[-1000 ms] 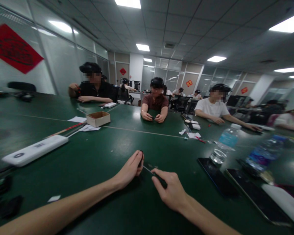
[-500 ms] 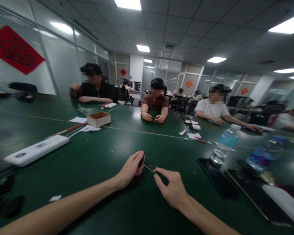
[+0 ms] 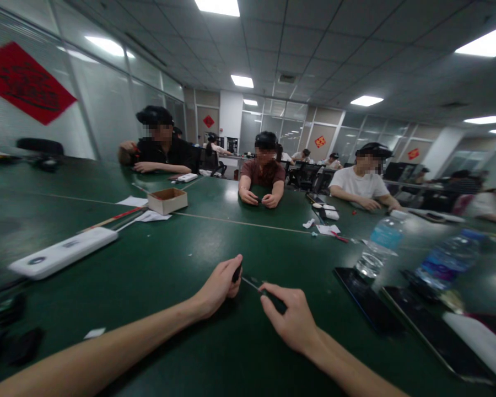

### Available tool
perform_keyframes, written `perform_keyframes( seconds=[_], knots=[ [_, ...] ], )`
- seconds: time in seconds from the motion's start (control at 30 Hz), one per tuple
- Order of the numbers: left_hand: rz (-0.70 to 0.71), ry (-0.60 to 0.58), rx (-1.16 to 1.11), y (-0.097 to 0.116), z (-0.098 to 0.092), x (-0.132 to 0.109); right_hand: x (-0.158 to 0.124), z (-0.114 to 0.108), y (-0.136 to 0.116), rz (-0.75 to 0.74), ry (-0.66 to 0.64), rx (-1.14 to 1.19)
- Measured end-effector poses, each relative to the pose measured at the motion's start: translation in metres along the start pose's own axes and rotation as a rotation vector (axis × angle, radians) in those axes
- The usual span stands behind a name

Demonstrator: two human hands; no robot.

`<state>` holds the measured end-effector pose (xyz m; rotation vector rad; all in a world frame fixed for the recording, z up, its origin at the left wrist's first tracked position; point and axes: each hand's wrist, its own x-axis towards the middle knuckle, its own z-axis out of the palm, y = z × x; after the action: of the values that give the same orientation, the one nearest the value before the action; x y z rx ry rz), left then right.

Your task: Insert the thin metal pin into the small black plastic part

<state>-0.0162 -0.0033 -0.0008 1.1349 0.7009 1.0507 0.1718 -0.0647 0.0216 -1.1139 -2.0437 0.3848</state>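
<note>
Almost no shift from a moment ago
Our left hand (image 3: 217, 289) curls around a small black part (image 3: 236, 274); our right hand (image 3: 291, 320) pinches a thin-shafted black tool (image 3: 273, 299), its tip just beside the part.

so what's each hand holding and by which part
The right hand grips a small screwdriver-like tool by its black handle. The left hand holds a small black object in its fingertips; what it is cannot be told.

Matt black plastic grip (image 3: 273, 298), metal shaft (image 3: 251, 283)
</note>
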Motion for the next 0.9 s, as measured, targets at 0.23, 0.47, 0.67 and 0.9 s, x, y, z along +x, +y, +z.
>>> perform_keyframes(
  seconds=[0.23, 0.47, 0.67, 0.9],
  knots=[
    [-0.008, -0.008, -0.022, 0.0031, 0.0013, -0.0008, 0.0006, -0.0008, -0.0031, -0.001, -0.054, -0.022],
    [-0.013, -0.032, 0.002, 0.0003, -0.0003, 0.0009, 0.001, -0.0017, -0.0028, -0.011, -0.052, -0.015],
    [-0.032, -0.055, 0.024, 0.0019, 0.0015, -0.0013, 0.0002, -0.0027, -0.0029, -0.001, -0.071, -0.018],
    [-0.028, -0.076, 0.061, 0.0018, 0.0027, -0.0029, 0.0008, -0.0038, -0.0027, 0.0, -0.09, -0.026]
  ],
)
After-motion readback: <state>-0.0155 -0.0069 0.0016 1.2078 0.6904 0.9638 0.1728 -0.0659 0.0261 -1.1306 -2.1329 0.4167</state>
